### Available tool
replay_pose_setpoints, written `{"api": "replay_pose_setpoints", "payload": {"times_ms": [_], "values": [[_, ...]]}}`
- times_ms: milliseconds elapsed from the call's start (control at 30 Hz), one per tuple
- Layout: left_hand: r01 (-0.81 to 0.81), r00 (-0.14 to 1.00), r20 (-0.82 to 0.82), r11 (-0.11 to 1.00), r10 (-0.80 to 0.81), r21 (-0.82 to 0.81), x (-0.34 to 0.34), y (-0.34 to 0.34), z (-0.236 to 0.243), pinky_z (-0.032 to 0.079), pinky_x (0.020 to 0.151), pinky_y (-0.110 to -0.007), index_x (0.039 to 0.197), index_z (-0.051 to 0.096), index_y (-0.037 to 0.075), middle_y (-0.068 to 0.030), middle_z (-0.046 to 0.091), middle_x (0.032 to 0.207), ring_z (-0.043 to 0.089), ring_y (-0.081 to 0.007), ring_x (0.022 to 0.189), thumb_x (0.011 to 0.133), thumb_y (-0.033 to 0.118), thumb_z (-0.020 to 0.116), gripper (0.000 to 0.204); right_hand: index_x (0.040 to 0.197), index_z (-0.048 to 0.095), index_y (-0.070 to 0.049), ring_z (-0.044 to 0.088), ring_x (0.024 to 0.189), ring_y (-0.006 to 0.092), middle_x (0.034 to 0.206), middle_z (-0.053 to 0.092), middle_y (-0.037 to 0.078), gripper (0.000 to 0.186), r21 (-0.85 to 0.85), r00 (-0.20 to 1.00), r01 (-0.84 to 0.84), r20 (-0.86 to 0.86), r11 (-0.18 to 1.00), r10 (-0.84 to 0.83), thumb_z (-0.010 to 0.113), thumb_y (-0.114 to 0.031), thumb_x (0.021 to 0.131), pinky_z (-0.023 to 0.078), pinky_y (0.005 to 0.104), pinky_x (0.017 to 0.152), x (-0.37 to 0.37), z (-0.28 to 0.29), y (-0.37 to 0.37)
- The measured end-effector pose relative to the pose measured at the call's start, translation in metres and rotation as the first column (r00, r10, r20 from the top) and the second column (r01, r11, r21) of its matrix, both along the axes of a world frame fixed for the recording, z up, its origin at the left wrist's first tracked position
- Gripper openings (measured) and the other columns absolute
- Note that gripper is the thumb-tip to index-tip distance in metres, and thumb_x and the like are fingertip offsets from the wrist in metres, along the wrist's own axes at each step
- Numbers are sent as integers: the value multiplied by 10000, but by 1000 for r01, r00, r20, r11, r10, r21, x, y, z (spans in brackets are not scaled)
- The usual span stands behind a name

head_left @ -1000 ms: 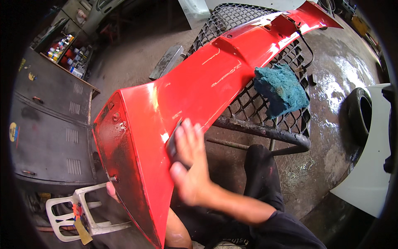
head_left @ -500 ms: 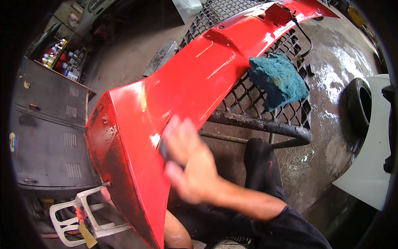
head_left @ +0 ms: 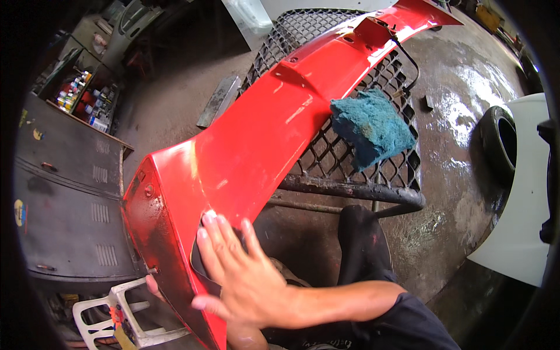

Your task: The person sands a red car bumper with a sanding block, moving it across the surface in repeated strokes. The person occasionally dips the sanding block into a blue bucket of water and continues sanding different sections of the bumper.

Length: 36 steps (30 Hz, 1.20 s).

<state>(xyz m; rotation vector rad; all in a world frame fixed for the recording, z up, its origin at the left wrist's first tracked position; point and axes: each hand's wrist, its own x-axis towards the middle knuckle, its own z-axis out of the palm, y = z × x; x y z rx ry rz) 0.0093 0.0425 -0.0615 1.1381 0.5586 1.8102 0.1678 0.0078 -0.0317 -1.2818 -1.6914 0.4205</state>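
Two hands are in view. The right hand (head_left: 248, 291) lies flat, four fingers (head_left: 210, 255) stretched out and slightly parted, thumb set wide of them, over one dark, thin sheet (head_left: 198, 265) that shows past the index finger. Beneath these fingers is the near part of one long red panel (head_left: 262, 131), which runs away from them up and to the right. Of the left hand (head_left: 154, 286), only a small fingertip portion shows at the panel's far-left edge, left of the right fingers; whether it grips cannot be told.

One crumpled teal cloth (head_left: 373, 125) sits beyond the fingers to the right, on one black mesh-topped desk (head_left: 356, 187) that also carries the panel. Farther right of the fingers are one tyre (head_left: 491, 140) and one white panel (head_left: 513, 227). To their left stands one dark cabinet (head_left: 61, 224) with two handles and four sets of slots; lower left, one white plastic chair (head_left: 129, 285), partly hidden by the red panel.
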Motion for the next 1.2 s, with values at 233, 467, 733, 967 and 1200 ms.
{"api": "replay_pose_setpoints", "payload": {"times_ms": [233, 467, 733, 967, 1200], "values": [[528, 780, 422, 848, -462, -48, -7, 1, 9, 286, 1091, -435, 1419, 274, 32, -140, 322, 1453, 372, -235, 1298, 943, 399, 446, 625, 1280, 299, 221, 277, 1311, 497, 1367, 288, 401, 649, -48, 984, 47, 173, 998, -38, 328, -321, 924, 173, 523, 1117, 13, 17, 57], [737, 455, 674, 671, -583, 83, 16, -3, 24, 258, 1101, -485, 1426, 274, 41, -178, 281, 1474, 313, -309, 1335, 899, 339, 541, 662, 1335, 269, 181, 216, 1365, 441, 1431, 233, 352, 755, -249, 941, 221, 310, 943, -139, 254, -474, 960, 155, 494, 1128, 19, 19, 111], [831, 354, 605, 536, -713, 147, 12, 0, 36, 306, 1067, -466, 1400, 292, 18, -172, 367, 1402, 369, -297, 1281, 851, 387, 548, 709, 1308, 284, 188, 216, 1345, 468, 1411, 249, 367, 814, -241, 994, -86, 42, 967, 99, 238, -540, 948, 164, 495, 1117, 14, 36, 148], [450, 820, 466, 878, -333, -163, 24, -4, 27, 194, 1121, -448, 1441, 226, 21, -170, 248, 1490, 260, -310, 1357, 837, 434, 516, 787, 1355, 138, 211, 108, 1368, 506, 1428, 108, 415, 849, -8, 976, -209, -68, 978, 208, 366, -488, 931, 118, 532, 1122, 2, 27, 58], [681, 601, 452, 718, -659, 141, 20, 1, 29, 196, 1120, -431, 1434, 227, 11, -168, 254, 1487, 280, -295, 1347, 872, 411, 467, 730, 1363, 209, 169, 124, 1392, 436, 1442, 189, 357, 719, 18, 960, -178, -217, 984, 178, 349, -400, 948, 112, 473, 1140, 4, 34, 98]]}}
